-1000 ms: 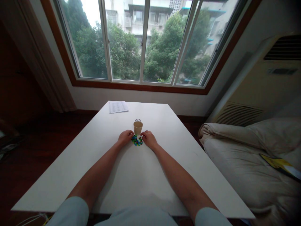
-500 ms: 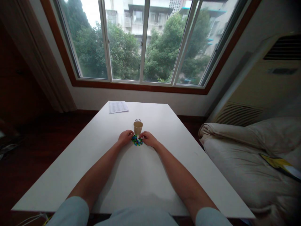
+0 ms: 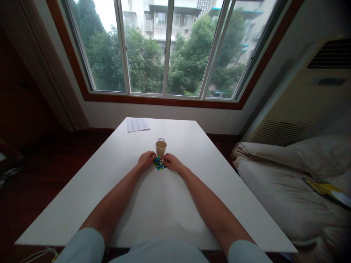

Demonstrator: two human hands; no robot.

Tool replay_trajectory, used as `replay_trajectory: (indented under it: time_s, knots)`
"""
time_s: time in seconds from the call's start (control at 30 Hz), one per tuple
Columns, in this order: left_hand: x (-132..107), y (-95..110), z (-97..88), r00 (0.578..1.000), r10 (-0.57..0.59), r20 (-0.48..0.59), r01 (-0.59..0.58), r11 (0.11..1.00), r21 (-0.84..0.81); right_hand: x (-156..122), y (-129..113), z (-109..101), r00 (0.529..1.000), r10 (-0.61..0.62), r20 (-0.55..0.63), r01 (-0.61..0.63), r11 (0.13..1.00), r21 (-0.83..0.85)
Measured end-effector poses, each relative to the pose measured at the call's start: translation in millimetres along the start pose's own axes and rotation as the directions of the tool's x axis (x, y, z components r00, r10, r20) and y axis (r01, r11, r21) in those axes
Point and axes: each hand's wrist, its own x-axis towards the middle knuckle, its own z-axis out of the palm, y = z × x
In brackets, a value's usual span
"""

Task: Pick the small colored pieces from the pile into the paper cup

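A small heap of blue, green and other coloured beads or tiny pieces (image 3: 158, 165) lies on the white table (image 3: 164, 204). Right behind it stands a brown paper cup (image 3: 161, 148), upright, its inside bottom not visible. At the heap's left edge is my left hand (image 3: 146, 159), thumb and fingers drawn together. From the right, my right hand (image 3: 172, 162) reaches over the heap, its fingertips pinched among the pieces and close to the cup's base. Whatever sits between the fingertips of either hand is too small to make out.
Behind the cup is a small ring-shaped item (image 3: 161, 139). Printed sheets of paper (image 3: 138, 124) lie at the table's far left corner. To the right is a couch or bed with a pale cover (image 3: 268, 182); a window (image 3: 164, 51) is ahead.
My right hand has shifted slightly left, with its fingertips further over the heap. My left hand and the cup stay nearly where they were.
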Motion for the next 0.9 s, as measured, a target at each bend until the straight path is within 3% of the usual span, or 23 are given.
replay_trajectory:
  time_s: [0.13,0.67,0.9]
  knots:
    - [-2,3,-1.9,1.000,-0.010,-0.004,0.010,1.000,-0.004,-1,-6,0,1.000,0.001,0.019,0.000,0.998,-0.063]
    - [-3,4,-2.9,1.000,-0.016,0.001,0.016,1.000,-0.015,0,-11,6,0.984,0.149,-0.093,-0.163,0.974,-0.158]
    - [2,-8,-16.6,0.996,0.017,0.091,-0.001,0.985,-0.171,1,-8,7,0.977,0.150,-0.154,-0.164,0.983,-0.082]
